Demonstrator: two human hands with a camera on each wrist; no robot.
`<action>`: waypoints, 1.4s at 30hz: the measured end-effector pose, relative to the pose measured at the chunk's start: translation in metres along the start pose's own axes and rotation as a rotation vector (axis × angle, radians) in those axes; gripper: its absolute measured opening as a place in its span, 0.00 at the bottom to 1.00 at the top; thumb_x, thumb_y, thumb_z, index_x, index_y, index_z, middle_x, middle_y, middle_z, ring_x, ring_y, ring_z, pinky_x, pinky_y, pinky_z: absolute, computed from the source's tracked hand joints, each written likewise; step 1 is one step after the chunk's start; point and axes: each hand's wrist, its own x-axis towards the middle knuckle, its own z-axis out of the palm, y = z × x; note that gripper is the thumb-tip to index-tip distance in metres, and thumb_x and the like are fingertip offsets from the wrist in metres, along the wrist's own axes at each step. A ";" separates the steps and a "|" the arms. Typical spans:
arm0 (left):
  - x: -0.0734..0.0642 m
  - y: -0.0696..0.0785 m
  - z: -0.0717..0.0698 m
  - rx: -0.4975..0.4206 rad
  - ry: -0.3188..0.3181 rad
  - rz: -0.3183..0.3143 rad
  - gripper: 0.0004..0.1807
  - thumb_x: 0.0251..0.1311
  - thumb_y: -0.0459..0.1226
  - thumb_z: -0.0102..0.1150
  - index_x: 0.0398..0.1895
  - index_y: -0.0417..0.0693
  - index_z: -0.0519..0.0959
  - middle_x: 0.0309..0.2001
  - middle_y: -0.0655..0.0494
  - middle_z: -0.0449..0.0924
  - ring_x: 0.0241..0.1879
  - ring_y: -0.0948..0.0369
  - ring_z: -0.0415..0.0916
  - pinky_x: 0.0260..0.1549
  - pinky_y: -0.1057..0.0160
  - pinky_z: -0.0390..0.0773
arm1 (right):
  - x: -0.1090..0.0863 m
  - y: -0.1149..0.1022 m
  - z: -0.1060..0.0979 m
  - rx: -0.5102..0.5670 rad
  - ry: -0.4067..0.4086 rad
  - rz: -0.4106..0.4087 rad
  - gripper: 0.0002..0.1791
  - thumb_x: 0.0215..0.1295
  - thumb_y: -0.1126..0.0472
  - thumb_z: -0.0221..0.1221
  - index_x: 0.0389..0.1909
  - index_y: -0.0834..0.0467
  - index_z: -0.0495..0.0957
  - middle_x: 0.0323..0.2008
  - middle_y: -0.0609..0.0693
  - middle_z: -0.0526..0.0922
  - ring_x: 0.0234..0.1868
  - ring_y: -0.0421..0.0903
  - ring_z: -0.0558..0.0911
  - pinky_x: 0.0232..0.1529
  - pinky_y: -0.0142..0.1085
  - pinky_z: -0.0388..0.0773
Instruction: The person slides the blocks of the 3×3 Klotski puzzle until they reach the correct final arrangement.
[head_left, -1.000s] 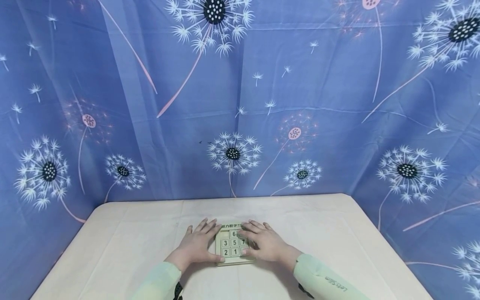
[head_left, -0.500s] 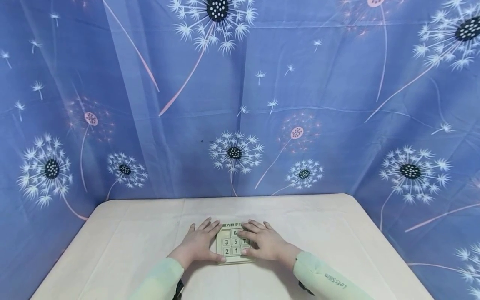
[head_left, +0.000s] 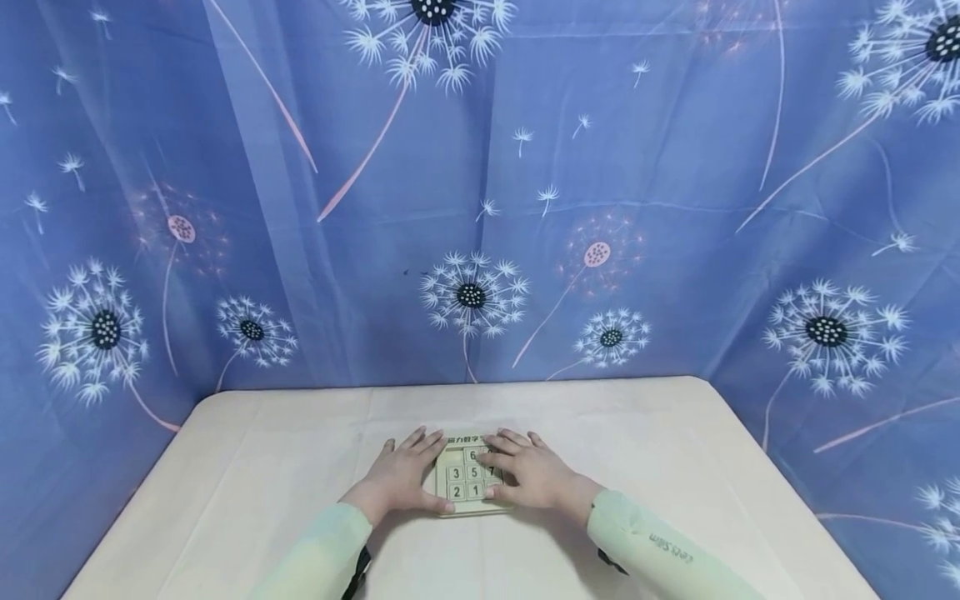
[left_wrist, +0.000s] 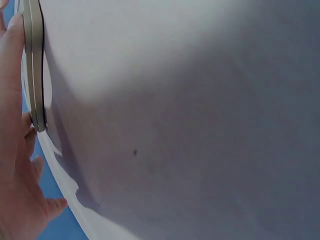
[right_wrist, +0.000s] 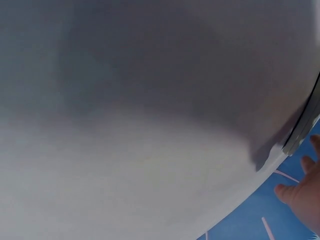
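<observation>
Has both hands at a number puzzle [head_left: 474, 507], laid flat on the pale surface [head_left: 300, 467] at the lower middle of the head view. Rests the left hand [head_left: 403, 475] along the puzzle's left side, with the thumb at the lower left corner and the other fingertips about the upper left corner; a wide grip, with fingers nearly straight. Lays the right hand [head_left: 542, 478] over the right side, likewise in a wide grip, with fingers spread across the upper right and the thumb over the lower right. Shows number tiles [head_left: 474, 472] between the hands: 6 in the top row, 3, 5 and 7 across the middle, 2 and 1 along the bottom, with the right column partly covered by the right hand. In the left wrist view, has the thumb against the puzzle's edge at upper left; in the right wrist view, shows only a bit of that edge at the right border, just above the fingers. Wears pale green sleeves [head_left: 660, 542]. Faces a blue curtain [head_left: 375, 292] printed with dandelions, filling the upper frame.
</observation>
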 end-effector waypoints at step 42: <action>-0.002 0.003 -0.005 0.019 -0.019 -0.001 0.62 0.42 0.69 0.73 0.79 0.51 0.63 0.81 0.55 0.60 0.82 0.47 0.53 0.76 0.29 0.57 | 0.011 -0.005 -0.001 -0.005 -0.040 0.015 0.32 0.72 0.30 0.50 0.72 0.37 0.71 0.80 0.48 0.62 0.81 0.57 0.60 0.76 0.70 0.58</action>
